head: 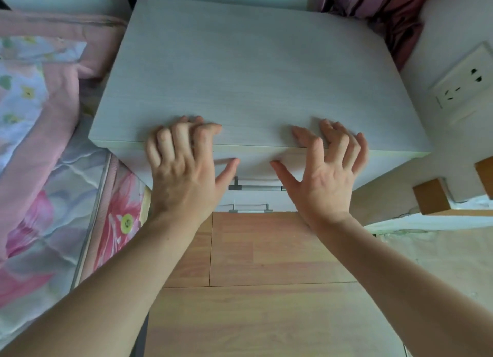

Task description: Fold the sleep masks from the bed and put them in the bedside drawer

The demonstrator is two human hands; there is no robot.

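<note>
— Looking down from the head camera: left hand [184, 167] and right hand [326, 170] both at the front edge of the pale grey wood-grain bedside cabinet [256, 71], fingers spread and slightly bent, draped over the front edge of the top, thumbs pointing inward across the white top drawer front [256, 164].

— Holding anything?

— Nothing. Fingers apart, resting on the top's edge, clamped on no object. Slightly blurred, so contact with the drawer front hard to confirm.

— And the drawer?

— Appears closed or very nearly so. Brushed-metal bar handle [256, 187] showing between the two thumbs, untouched. Second, shorter metal handle [250, 208] just below, on the lower drawer.

— Sleep masks?

— None visible anywhere. Not on the cabinet top, not in either hand, not on the visible strip of pink floral quilted bedding [40, 170] along the cabinet's left side. Possibly already inside the drawer; cannot tell.

— Risks from here?

— Pinched fingertips, if curled over the front edge while the drawer slides shut beneath. Also a strap or mask corner caught in the gap, leaving the drawer ajar. Uneven pressure from two hands could skew the drawer on its runners.

— Anything else around?

— White wall socket [464, 81] off the cabinet's right side, purple curtain [378, 7] behind the back right corner, light wooden laminate floor [266, 303] below.
</note>
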